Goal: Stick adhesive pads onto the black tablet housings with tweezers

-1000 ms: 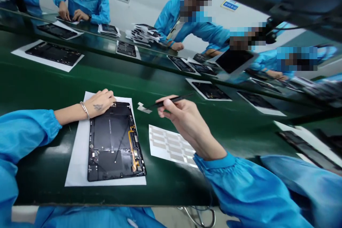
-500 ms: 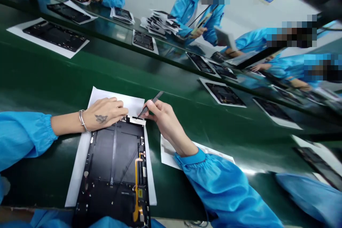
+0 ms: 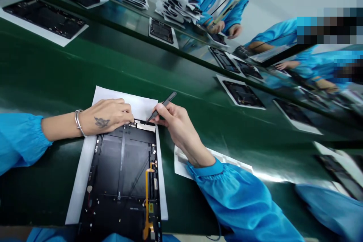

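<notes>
On the green table (image 3: pixel 42 83) in front of me, a black tablet housing (image 3: pixel 121 166) lies flat on a white paper sheet (image 3: pixel 124 106), its long sides running away from me and its near end cut off by the bottom of the view. An orange flex cable (image 3: pixel 146 200) runs along the right side of the housing. My left hand (image 3: pixel 107 117) lies open and palm down, with the fingers slightly curled and the fingertips resting at the far edge of the housing. A metal bracelet (image 3: pixel 78 123) circles that wrist, and a blue sleeve (image 3: pixel 19 140) is gathered just behind it. My right hand (image 3: pixel 176 126) is closed around a pair of black tweezers (image 3: pixel 161 107), pinching them between thumb and fingers. Their tips touch a small pale strip (image 3: pixel 144 125) at the far edge of the housing, just beside my left fingertips. Under my right forearm, a white label sheet (image 3: pixel 180 164) lies on the table to the right of the paper, partly covered by my blue cuff (image 3: pixel 204 170). Farther along the table, more black tablet housings (image 3: pixel 242 93) sit on their own white papers. Beyond them are a loose stack of papers (image 3: pixel 181 9) and a co-worker's hands (image 3: pixel 224 28), which are apart from mine, with a blue sleeve (image 3: pixel 221 3) above them.
</notes>
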### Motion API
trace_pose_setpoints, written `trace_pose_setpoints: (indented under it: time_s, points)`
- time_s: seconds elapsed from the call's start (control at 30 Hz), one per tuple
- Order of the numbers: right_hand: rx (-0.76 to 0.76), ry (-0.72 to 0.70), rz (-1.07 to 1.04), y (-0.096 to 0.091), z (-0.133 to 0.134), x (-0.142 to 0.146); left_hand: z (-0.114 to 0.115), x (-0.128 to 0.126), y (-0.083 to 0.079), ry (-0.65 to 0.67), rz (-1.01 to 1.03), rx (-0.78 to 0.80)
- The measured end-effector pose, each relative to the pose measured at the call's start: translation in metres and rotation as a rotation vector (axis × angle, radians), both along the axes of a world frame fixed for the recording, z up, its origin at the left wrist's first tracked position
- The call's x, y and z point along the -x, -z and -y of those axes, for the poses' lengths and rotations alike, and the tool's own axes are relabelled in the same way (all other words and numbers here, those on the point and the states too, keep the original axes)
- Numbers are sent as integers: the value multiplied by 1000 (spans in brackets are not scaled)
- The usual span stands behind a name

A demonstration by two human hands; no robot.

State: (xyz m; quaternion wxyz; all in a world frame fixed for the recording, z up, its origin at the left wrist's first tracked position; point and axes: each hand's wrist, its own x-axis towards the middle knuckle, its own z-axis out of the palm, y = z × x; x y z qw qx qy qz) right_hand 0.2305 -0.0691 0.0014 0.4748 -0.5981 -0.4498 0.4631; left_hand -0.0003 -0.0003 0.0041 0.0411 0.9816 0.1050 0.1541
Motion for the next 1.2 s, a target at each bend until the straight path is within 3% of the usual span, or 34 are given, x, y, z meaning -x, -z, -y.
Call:
trace_pose_setpoints:
  time_s: [1.2]
  points:
    - [11, -26, 63, -1, -3, -1, -1, -2, 0, -1, -23, 0]
